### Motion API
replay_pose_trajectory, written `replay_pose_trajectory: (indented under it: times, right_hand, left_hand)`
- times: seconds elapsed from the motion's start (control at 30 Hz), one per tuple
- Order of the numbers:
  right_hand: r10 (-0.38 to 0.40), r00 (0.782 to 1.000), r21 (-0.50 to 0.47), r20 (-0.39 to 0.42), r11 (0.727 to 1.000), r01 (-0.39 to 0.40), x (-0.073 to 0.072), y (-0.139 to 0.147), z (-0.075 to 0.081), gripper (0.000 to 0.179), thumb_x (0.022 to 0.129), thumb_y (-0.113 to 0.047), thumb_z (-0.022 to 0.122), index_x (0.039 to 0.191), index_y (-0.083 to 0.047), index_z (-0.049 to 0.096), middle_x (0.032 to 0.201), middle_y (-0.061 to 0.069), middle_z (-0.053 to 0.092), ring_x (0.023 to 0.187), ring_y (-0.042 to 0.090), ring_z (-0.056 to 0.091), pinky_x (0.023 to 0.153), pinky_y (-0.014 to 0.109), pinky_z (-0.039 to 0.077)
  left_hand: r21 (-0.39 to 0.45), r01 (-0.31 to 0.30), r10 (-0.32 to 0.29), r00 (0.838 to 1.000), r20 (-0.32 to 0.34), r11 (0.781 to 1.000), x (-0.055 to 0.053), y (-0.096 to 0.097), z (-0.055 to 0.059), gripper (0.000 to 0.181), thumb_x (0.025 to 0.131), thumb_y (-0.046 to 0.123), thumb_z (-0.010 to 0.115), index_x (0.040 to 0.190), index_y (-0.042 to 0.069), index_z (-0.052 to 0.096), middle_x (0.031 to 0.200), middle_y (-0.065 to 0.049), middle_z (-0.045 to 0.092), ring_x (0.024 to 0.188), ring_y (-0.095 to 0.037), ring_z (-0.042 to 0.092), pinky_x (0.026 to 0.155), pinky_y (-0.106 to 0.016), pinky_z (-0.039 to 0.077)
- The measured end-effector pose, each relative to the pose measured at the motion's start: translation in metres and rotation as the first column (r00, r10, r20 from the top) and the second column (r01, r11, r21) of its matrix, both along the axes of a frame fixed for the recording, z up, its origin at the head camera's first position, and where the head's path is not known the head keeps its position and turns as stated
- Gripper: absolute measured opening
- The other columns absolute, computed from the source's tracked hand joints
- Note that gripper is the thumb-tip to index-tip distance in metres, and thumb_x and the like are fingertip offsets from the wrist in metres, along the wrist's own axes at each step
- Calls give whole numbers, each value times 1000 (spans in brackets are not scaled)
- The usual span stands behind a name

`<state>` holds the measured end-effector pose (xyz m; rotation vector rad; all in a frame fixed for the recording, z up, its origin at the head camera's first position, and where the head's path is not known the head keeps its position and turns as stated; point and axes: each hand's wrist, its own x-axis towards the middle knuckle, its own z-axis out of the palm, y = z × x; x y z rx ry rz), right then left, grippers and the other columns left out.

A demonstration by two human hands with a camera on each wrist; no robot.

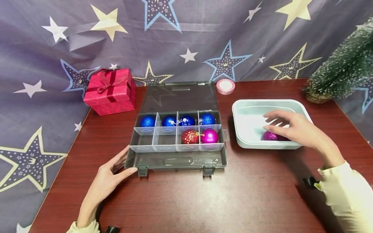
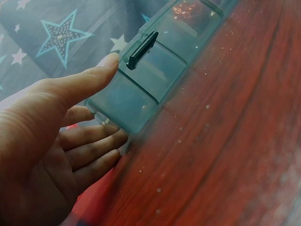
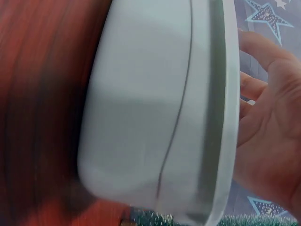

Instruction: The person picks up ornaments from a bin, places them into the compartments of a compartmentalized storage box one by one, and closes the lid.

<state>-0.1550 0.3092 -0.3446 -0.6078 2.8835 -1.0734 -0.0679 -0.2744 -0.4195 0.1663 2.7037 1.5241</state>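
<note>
A dark translucent compartment box (image 1: 175, 158) lies with its lid raised. Several blue balls (image 1: 147, 121) occupy its back row; a red ball (image 1: 190, 137) and a shiny magenta ball (image 1: 209, 136) sit in the middle row. My left hand (image 1: 106, 178) rests at the box's front left corner, thumb by the front edge and extended fingers along the side. My right hand (image 1: 301, 127) hovers over the white tub (image 1: 242, 136), fingers loosely bent and apart. Below it in the tub lies a glittery purple ball (image 1: 272, 136), partly hidden by the hand. In the right wrist view the tub wall (image 3: 141, 94) hides the fingertips.
A red gift box (image 1: 112, 92) with a bow stands at the back left. Behind the compartment box's right side is a pink ribbon roll (image 1: 225, 86). A small frosted tree (image 1: 344, 64) stands at the back right, before a star-patterned cloth (image 1: 198, 29).
</note>
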Motion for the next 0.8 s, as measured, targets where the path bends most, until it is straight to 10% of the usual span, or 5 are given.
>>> replay_pose_trajectory:
  times: [0.8]
  right_hand:
    - [27, 986, 280, 167, 957, -74, -7, 15, -2, 39, 90, -20, 81, 125, -4, 71, 98, -3, 71, 91, 15, 66, 79, 33, 53]
  left_hand:
    - [-3, 3, -3, 1000, -4, 1000, -1, -1, -1, 73, 94, 21, 81, 158, 21, 46, 138, -12, 64, 118, -1, 61, 94, -11, 47]
